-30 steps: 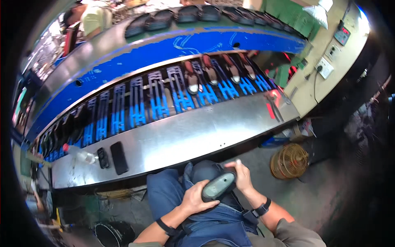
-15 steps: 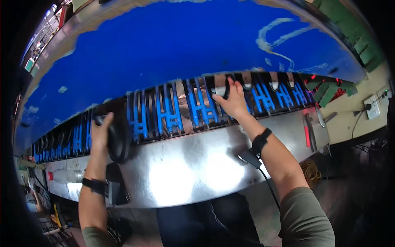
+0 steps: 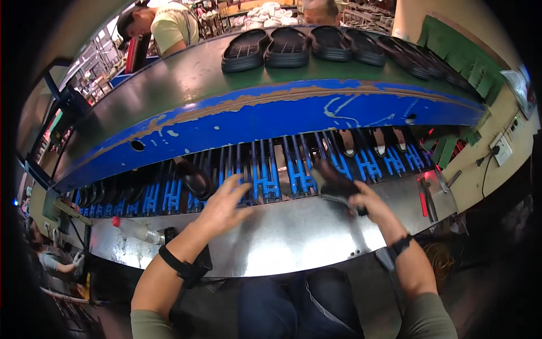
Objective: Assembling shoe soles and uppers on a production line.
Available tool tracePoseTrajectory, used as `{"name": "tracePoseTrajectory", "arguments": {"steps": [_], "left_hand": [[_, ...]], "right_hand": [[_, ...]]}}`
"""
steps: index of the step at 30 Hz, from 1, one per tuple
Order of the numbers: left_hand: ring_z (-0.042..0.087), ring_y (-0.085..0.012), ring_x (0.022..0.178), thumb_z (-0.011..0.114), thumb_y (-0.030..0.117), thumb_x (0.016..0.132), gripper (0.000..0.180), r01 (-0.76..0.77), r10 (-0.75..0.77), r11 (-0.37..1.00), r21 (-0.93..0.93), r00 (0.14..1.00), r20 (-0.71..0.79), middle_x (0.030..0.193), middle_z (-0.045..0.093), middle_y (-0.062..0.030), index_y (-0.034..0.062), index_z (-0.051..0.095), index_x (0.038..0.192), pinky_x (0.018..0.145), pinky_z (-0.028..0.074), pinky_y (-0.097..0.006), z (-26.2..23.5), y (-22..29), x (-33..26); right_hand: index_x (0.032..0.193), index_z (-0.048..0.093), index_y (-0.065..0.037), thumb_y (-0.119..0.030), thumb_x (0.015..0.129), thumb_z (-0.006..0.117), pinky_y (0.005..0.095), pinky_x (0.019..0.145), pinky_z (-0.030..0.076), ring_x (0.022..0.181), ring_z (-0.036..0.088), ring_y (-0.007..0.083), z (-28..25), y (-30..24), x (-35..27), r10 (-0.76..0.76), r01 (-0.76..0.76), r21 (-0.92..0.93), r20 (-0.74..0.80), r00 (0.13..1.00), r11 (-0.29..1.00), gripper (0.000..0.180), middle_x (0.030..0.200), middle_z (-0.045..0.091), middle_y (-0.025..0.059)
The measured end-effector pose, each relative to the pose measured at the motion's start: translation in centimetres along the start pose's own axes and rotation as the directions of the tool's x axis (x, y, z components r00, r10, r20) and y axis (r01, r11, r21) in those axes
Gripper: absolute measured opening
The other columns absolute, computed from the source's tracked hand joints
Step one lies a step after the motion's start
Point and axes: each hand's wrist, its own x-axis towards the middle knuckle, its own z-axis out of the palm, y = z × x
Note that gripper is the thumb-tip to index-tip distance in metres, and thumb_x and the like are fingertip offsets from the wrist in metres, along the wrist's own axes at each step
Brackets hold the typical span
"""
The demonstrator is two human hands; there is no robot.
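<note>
My right hand (image 3: pixel 370 202) grips one end of a black shoe sole (image 3: pixel 337 182) and holds it tilted over the front of the blue rack bars (image 3: pixel 265 179). The sole is partly blurred. My left hand (image 3: pixel 223 208), fingers spread and holding nothing, hovers over the near edge of the bars. Close to its left, another black shoe sole (image 3: pixel 195 182) leans on the bars. Farther left, several dark soles (image 3: pixel 107 189) rest in the rack, partly in shadow under the blue panel (image 3: pixel 237 121).
A metal ledge (image 3: pixel 293 229) runs along the front, with a plastic bottle (image 3: pixel 138 230) at left and hand tools (image 3: pixel 427 200) at right. Several black soles (image 3: pixel 288 48) lie on the green belt (image 3: pixel 209 76) above. Two people (image 3: pixel 169 25) are beyond it; another is at far left.
My view has tipped up, showing the belt. My left hand has let go of a black sole, which now rests on the bars. My right hand has drawn a sole out toward me.
</note>
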Motion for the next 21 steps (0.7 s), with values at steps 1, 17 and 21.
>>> {"name": "tracePoseTrajectory", "arguments": {"steps": [1,17,21], "left_hand": [[0.053,-0.0415,0.128,0.076,0.013,0.082,0.054,-0.166,0.166,0.986,-0.016,0.986,-0.029,0.142,0.047,-0.0229,-0.001,0.057,0.13,0.104,0.049,-0.045,-1.7,3.6,1.5],[0.062,-0.0327,0.09,0.078,0.027,0.083,0.031,-0.087,0.282,0.889,0.45,0.878,-0.386,0.092,0.067,-0.0155,0.0036,0.073,0.103,0.083,0.049,-0.045,-15.0,12.8,19.0],[0.062,-0.0351,0.087,0.079,0.027,0.079,0.026,-0.299,0.308,0.949,0.096,0.825,-0.473,0.088,0.065,-0.0152,0.004,0.071,0.09,0.078,0.049,-0.045,-14.7,20.6,8.9]], "right_hand": [[0.147,0.042,0.0,-0.017,0.073,0.077,0.039,0.092,0.052,0.108,0.061,0.0273,-1.1,2.5,-2.3,-0.255,0.272,-0.288,0.096,0.962,0.918,0.084,0.123,0.061,0.0157],[0.132,0.055,-0.008,0.006,0.063,0.073,0.046,0.102,0.05,0.122,0.058,0.041,0.9,13.3,-12.5,-0.886,0.448,-0.841,-0.075,0.459,0.303,0.072,0.132,0.058,0.02],[0.135,0.051,-0.008,0.008,0.063,0.073,0.045,0.102,0.05,0.121,0.058,0.0413,-0.7,12.7,-12.9,-0.878,0.407,-0.866,-0.07,0.474,0.289,0.077,0.13,0.059,0.0216]]}}
